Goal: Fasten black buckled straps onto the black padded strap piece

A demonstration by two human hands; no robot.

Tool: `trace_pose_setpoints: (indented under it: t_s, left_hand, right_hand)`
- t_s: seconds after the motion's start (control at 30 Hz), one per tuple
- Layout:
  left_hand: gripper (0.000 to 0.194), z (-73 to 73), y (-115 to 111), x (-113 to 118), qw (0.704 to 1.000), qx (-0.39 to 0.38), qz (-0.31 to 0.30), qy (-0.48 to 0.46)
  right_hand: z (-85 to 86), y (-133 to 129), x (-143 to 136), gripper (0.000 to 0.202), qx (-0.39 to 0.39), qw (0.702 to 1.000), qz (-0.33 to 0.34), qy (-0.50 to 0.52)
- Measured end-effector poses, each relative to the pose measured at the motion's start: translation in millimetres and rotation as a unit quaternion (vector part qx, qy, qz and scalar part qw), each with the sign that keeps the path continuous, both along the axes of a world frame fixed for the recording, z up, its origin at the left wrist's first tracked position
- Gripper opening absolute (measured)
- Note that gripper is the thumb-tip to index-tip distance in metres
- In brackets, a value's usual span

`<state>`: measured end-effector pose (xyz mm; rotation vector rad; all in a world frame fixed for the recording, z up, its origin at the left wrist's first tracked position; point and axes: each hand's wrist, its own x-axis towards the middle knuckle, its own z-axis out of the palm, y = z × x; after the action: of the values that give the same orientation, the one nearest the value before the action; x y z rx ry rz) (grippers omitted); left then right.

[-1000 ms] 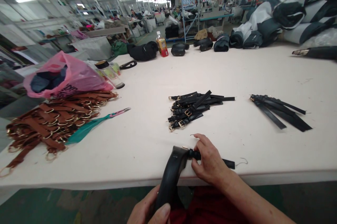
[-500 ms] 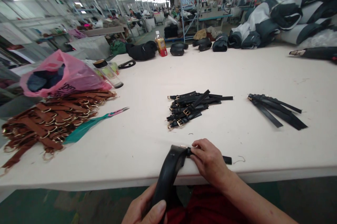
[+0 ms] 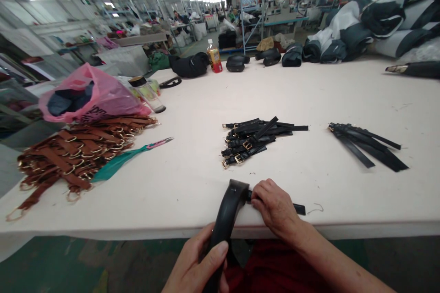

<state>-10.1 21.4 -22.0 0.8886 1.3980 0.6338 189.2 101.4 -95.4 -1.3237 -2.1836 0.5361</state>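
The left hand [image 3: 199,261] is closed around a shiny black curved piece [image 3: 225,219]. Its thumb lies on top. The piece leans up over the near edge of the white worktop [image 3: 137,210], close to the middle of that edge.

The right hand [image 3: 275,206] is closed too, with its fingers pinching a thin black strap [image 3: 299,209] by the top end of the curved piece. The strap's flat end pokes out on the right side of the hand. A bit of loose thread [image 3: 316,207] lies near that end.

Past the hands, in the middle of the worktop, is a messy pile of black straps [image 3: 263,133] with gold buckles. A smaller bunch of black straps [image 3: 366,144] lies nearer the right edge.

By the left edge is a big heap of brown straps [image 3: 65,157] with gold rings. Pink scissors [image 3: 160,143] and a green cloth [image 3: 120,163] lie beside it. A pink bag [image 3: 115,98] sits just behind the heap. A red and yellow drink bottle [image 3: 215,59] stands at the far edge.
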Motion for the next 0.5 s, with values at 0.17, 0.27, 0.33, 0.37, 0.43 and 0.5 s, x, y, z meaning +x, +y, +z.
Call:
trace_pose_setpoints:
  t_s: [0.17, 0.27, 0.33, 0.37, 0.43, 0.5]
  left_hand:
    - [0.037, -0.5, 8.4, -1.1, 1.0, 0.023, -0.003, -0.015]
    - [0.036, 0.8, 4.4, -7.4, 1.0, 0.018, 0.005, -0.012]
    - [0.038, 2.0, 0.2, -11.3, 1.0, 0.015, 0.007, -0.01]
    - [0.04, 2.7, -2.1, -12.7, 1.0, 0.013, 0.008, -0.01]
    - [0.043, 4.0, -6.9, -14.1, 1.0, 0.007, 0.004, -0.011]
    - [0.046, 5.1, -11.7, -14.0, 1.0, -0.005, -0.004, -0.01]
  right_hand:
    - [-2.1, 1.3, -3.0, 0.008, -0.009, 0.999, -0.04, -0.006]
    - [-2.6, 2.3, -4.3, 0.009, -0.012, 0.998, -0.057, -0.013]
    - [-2.7, 2.5, -4.5, 0.01, -0.014, 0.998, -0.067, -0.015]
    - [-2.8, 2.6, -4.4, 0.01, -0.015, 0.997, -0.072, -0.015]
    - [-2.9, 2.8, -4.5, 0.011, -0.019, 0.996, -0.08, -0.016]
    - [-2.6, 3.4, -5.0, 0.011, -0.025, 0.996, -0.086, -0.019]
